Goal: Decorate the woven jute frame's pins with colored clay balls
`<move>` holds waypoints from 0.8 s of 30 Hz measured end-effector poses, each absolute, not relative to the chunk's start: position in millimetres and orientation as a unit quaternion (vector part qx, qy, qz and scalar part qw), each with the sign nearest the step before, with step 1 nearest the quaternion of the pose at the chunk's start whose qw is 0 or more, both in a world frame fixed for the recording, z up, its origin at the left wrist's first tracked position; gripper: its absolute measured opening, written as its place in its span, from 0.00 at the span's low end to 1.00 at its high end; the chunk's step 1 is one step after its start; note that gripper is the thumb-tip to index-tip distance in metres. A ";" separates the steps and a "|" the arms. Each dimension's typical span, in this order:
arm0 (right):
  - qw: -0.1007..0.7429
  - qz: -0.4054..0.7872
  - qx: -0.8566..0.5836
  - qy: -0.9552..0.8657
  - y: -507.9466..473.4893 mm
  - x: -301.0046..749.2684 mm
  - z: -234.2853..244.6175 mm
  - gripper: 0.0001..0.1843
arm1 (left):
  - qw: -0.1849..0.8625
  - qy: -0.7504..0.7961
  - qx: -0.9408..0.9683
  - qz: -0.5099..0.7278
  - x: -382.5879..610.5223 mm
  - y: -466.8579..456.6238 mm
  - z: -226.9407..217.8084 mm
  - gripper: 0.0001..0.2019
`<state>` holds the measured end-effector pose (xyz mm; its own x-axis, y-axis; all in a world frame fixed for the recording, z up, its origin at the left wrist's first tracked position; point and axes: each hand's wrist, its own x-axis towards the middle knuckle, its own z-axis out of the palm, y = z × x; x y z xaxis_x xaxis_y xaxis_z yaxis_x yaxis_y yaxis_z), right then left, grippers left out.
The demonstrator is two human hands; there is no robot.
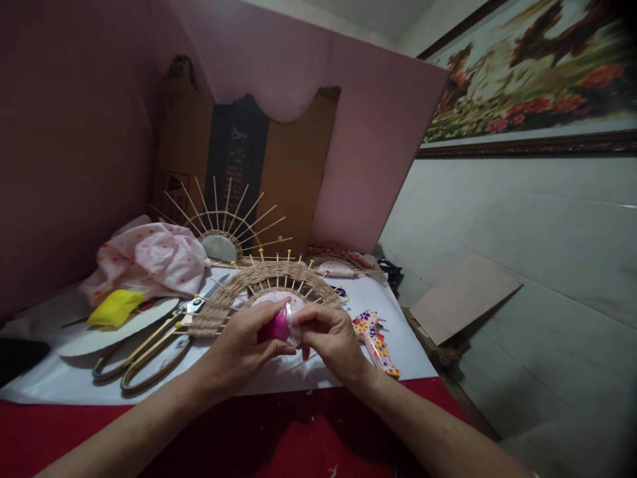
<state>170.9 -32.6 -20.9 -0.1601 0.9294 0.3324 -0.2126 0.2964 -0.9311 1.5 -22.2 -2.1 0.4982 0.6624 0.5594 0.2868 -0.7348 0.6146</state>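
Note:
My left hand (243,345) and my right hand (331,338) meet over the table, both pinched on a small clear plastic packet with a bright pink filling (279,326). Just behind them lies a round woven rope piece (233,292) with thin sticks fanning out, their tips capped with coloured beads. A second stick sunburst round a small mirror (221,242) leans at the back. Large gold-handled scissors (149,348) lie left of my left hand.
A colourful dotted glue gun (374,338) lies right of my right hand. Pink dotted cloth (154,255), a yellow piece (114,307) and a white disc (99,332) sit at left. Cardboard (249,159) and a pink board stand behind. White paper (298,378) covers the red table.

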 end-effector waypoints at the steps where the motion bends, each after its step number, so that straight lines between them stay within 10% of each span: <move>1: 0.573 0.498 -0.320 -0.567 -32.9 170.1 -22.1 0.07 | 0.232 0.285 0.833 0.414 1.7 -22.2 -1.3 0.18; 24: 0.557 0.512 -0.330 -0.565 -32.0 172.9 -17.3 0.09 | 0.262 0.299 0.833 0.385 -0.6 -21.6 3.6 0.10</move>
